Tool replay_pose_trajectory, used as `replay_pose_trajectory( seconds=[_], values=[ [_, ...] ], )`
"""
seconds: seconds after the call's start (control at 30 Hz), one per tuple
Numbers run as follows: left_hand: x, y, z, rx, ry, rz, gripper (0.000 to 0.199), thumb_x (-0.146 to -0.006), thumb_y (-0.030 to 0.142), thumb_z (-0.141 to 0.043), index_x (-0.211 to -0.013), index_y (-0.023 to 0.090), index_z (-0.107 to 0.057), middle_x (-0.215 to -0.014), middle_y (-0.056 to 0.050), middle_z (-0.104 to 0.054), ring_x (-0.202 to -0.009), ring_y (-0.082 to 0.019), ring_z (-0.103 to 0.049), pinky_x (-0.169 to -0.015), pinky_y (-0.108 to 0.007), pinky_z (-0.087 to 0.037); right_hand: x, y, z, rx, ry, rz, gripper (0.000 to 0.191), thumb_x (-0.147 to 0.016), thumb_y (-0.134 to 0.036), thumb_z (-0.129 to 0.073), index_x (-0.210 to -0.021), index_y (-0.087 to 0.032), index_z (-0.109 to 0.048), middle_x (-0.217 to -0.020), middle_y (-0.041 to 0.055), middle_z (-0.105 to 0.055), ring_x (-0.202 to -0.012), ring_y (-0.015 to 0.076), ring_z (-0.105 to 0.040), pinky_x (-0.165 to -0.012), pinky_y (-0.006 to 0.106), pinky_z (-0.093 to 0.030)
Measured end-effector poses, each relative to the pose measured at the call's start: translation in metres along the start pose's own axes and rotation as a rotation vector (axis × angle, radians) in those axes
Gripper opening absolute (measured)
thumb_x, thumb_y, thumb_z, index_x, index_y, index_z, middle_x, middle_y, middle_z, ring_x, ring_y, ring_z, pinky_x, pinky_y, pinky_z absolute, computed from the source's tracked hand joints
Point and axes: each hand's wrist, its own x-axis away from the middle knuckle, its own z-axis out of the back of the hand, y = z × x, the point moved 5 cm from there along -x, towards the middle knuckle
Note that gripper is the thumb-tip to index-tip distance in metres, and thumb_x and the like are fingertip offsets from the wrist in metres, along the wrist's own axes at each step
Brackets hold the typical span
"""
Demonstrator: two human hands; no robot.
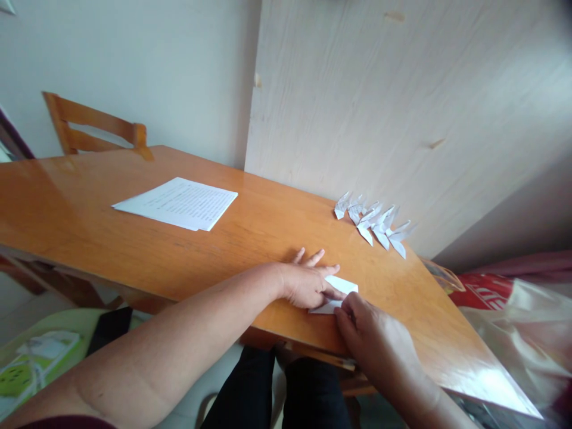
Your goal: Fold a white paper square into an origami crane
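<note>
From afar I saw a small white paper [343,283] with straight edges, near the front edge of the table [272,226]. The left hand [308,286] lay on it, fingers spread; the right hand [378,330] curled at its right end, and I couldn't tell if it pinched. Both hid parts of it. Pointy folded papers [381,223] sat by the table's back edge. On the table's left half, a paper stack [179,204] had words too small to read. Past the table's right side, a red bag [485,290] showed unclear white letters.

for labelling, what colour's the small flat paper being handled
The small flat paper is white in the head view.
</note>
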Motion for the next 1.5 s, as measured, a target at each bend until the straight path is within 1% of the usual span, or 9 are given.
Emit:
replay_pose_trajectory(
  seconds=[0.1, 0.2, 0.43, 0.77, 1.0, 1.13, 1.33, 1.43, 1.5],
  values=[
    [0.001, 0.001, 0.000, -0.015, -0.016, -0.001, 0.050, -0.090, 0.037, -0.049, -0.138, 0.049, -0.051, -0.166, 0.005, -0.013, -0.149, -0.039, 0.015, -0.108, -0.075, 0.011, 0.000, -0.006, 0.000, 0.009, 0.002, 0.004, 0.018, -0.097, -0.031, -0.045, -0.082, -0.025, -0.052, -0.071, 0.0014, -0.069, -0.065, 0.0216, -0.066, -0.054, 0.028, -0.024],
    [0.001, 0.002, 0.000, -0.015, -0.032, 0.006, 0.049, -0.090, 0.036, -0.050, -0.138, 0.050, -0.052, -0.167, 0.008, -0.011, -0.149, -0.038, 0.016, -0.109, -0.073, 0.012, 0.000, -0.011, 0.002, 0.011, 0.008, -0.004, 0.018, -0.096, -0.030, -0.046, -0.080, -0.025, -0.053, -0.071, 0.0009, -0.069, -0.063, 0.0207, -0.065, -0.054, 0.028, -0.023],
    [0.000, 0.000, -0.001, 0.001, -0.043, 0.006, 0.040, -0.092, 0.036, -0.051, -0.128, 0.045, -0.064, -0.167, 0.007, -0.009, -0.149, -0.037, 0.019, -0.109, -0.072, 0.013, 0.000, -0.025, 0.005, 0.020, 0.040, 0.014, 0.016, -0.096, -0.029, -0.048, -0.083, -0.024, -0.056, -0.069, 0.0011, -0.069, -0.061, 0.0197, -0.066, -0.054, 0.028, -0.024],
    [0.002, 0.003, 0.003, 0.036, 0.005, -0.015, 0.037, -0.088, 0.036, -0.061, -0.123, 0.042, -0.068, -0.165, 0.005, -0.021, -0.151, -0.038, 0.012, -0.112, -0.070, 0.010, 0.001, -0.039, 0.005, 0.006, 0.038, 0.041, 0.012, -0.094, -0.027, -0.050, -0.086, -0.024, -0.058, -0.073, 0.0020, -0.071, -0.062, 0.0209, -0.067, -0.053, 0.029, -0.025],
    [0.001, 0.000, 0.001, 0.027, -0.020, -0.018, 0.045, -0.090, 0.042, -0.056, -0.135, 0.049, -0.057, -0.165, 0.010, -0.019, -0.151, -0.036, 0.015, -0.112, -0.067, 0.012, 0.001, -0.040, 0.000, -0.013, 0.028, 0.022, 0.014, -0.095, -0.029, -0.049, -0.086, -0.025, -0.057, -0.075, 0.0018, -0.072, -0.063, 0.0222, -0.066, -0.054, 0.028, -0.023],
    [0.002, 0.000, 0.000, -0.001, -0.032, -0.028, 0.048, -0.091, 0.041, -0.053, -0.139, 0.049, -0.051, -0.166, 0.009, -0.015, -0.150, -0.037, 0.015, -0.112, -0.068, 0.011, 0.000, -0.042, -0.001, -0.038, 0.004, 0.007, 0.013, -0.096, -0.030, -0.048, -0.089, -0.025, -0.058, -0.078, 0.0037, -0.074, -0.067, 0.0233, -0.067, -0.054, 0.029, -0.023],
    [0.003, -0.001, 0.000, -0.014, -0.029, -0.027, 0.047, -0.093, 0.039, -0.050, -0.139, 0.048, -0.052, -0.166, 0.005, -0.013, -0.150, -0.038, 0.012, -0.113, -0.068, 0.009, 0.001, -0.047, -0.003, -0.117, -0.008, -0.012, 0.014, -0.095, -0.031, -0.049, -0.088, -0.024, -0.058, -0.079, 0.0041, -0.073, -0.067, 0.0232, -0.066, -0.055, 0.029, -0.025],
    [0.003, -0.003, 0.000, -0.008, -0.042, -0.016, 0.046, -0.095, 0.040, -0.046, -0.139, 0.049, -0.051, -0.166, 0.008, -0.010, -0.150, -0.036, 0.014, -0.113, -0.067, 0.011, 0.002, -0.044, -0.006, -0.257, -0.017, 0.008, 0.015, -0.094, -0.034, -0.051, -0.084, -0.024, -0.057, -0.075, 0.0014, -0.071, -0.064, 0.0202, -0.064, -0.056, 0.028, -0.029],
    [0.003, -0.002, 0.000, -0.001, -0.058, -0.009, 0.046, -0.095, 0.041, -0.044, -0.140, 0.050, -0.049, -0.166, 0.010, -0.008, -0.150, -0.034, 0.016, -0.113, -0.067, 0.013, 0.003, -0.034, -0.008, -0.380, -0.025, 0.020, 0.023, -0.095, -0.038, -0.051, -0.078, -0.024, -0.055, -0.069, -0.0015, -0.067, -0.059, 0.0170, -0.060, -0.056, 0.027, -0.032]
  ],
)
